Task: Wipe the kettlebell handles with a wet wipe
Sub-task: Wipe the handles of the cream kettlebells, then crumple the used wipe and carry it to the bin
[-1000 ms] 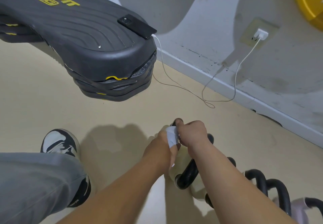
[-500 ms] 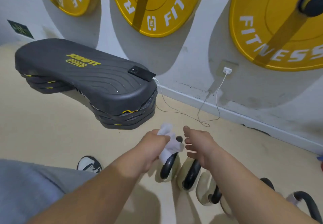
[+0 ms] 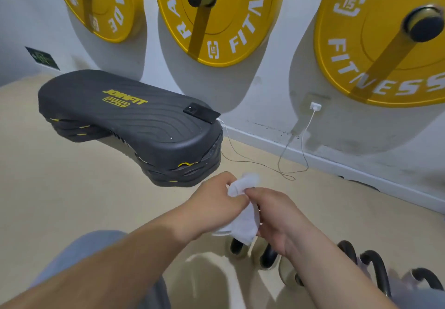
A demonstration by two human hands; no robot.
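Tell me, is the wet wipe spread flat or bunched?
Bunched: the wet wipe hangs crumpled between the left hand and right hand, both gripping it.

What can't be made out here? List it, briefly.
Head view.
1. Nearest kettlebell handles: tops hidden behind the wet wipe, left hand and right hand.
2. Rightmost kettlebells: cut off by the bottom edge.
3. Green wall sign: lettering too small.

The black step platform (image 3: 134,125) at the left bears "JOINFIT" in yellow, above a boxed word too blurred to read. On the far wall, the middle yellow plate (image 3: 224,31) shows "RAD", "FITNE" and a "15" badge. The right plate (image 3: 356,50) shows "15" and "FITNESS", and the left plate (image 3: 113,12) shows "ADE". The green sign (image 3: 42,58) is unreadable.
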